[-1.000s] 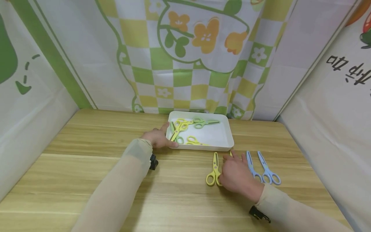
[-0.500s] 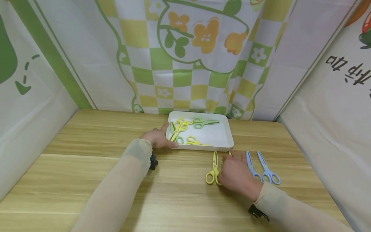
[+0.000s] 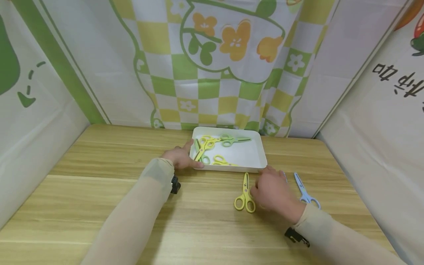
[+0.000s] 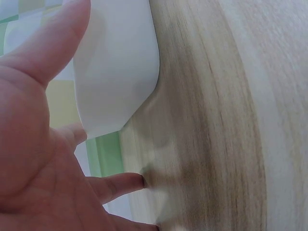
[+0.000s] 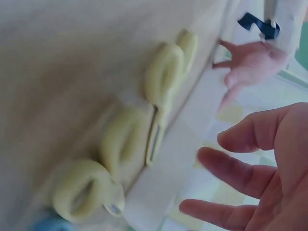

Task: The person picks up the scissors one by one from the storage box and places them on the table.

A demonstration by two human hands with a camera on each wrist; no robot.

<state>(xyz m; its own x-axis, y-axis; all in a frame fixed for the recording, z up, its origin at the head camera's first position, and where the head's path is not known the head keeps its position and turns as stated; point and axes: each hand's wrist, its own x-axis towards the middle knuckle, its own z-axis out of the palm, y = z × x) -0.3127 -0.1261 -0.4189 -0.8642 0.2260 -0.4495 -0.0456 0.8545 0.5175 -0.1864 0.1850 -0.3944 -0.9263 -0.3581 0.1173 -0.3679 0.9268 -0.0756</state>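
While the spread left hand (image 3: 180,157) steadies the tray (image 3: 247,154), the right hand (image 3: 274,190), fingers apart and empty, should pinch the adjacent yellow scissors (image 3: 246,190) low and squarely.

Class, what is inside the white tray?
Three yellow scissors and two green scissors. The tray's near wall hides part of the front yellow pair; another yellow pair partly covers one green pair.

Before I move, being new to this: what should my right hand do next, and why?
Perhaps lower your right hand to pinch the yellow scissors beneath it: the hand looks empty, and those lie outside the white tray, where other scissors rest.
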